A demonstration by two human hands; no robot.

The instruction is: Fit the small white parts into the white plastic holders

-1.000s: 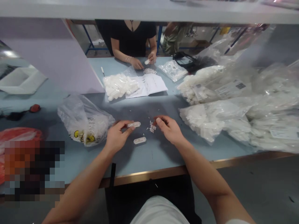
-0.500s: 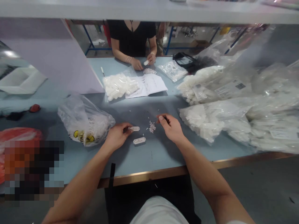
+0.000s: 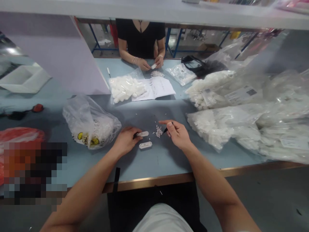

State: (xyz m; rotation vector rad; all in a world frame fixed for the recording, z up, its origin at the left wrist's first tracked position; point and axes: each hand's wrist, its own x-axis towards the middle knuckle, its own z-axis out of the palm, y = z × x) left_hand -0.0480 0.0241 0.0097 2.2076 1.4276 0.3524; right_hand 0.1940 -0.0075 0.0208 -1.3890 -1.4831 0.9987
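- White plastic, it seems, is the flat bar (image 3: 143, 133) that the left hand (image 3: 126, 140) is gripping by its left end, between thumb and fingers; its right end sticks out free.
- The long axis of this bar runs from left to right, with the right end a little farther from the person's body.
- A second bar (image 3: 145, 145) lies on the table (image 3: 169, 162), just beside the first, on the side nearer to the body, almost parallel with it. No hand is touching it; the left hand is nearer.
- The right hand (image 3: 178, 133) is closed on a thin black stick (image 3: 165, 130), its index finger stretched toward the left. If this stick is a pen or some tool, one cannot tell.
- A small heap of white bits (image 3: 158, 131) lies between the two hands, to the right of the held bar's free end. The right hand is the nearer one, and the stick's tip points toward the heap.
- To the left of the left hand rests a clear bag (image 3: 101, 130); more bags (image 3: 217, 124) lie to the right of the right hand.
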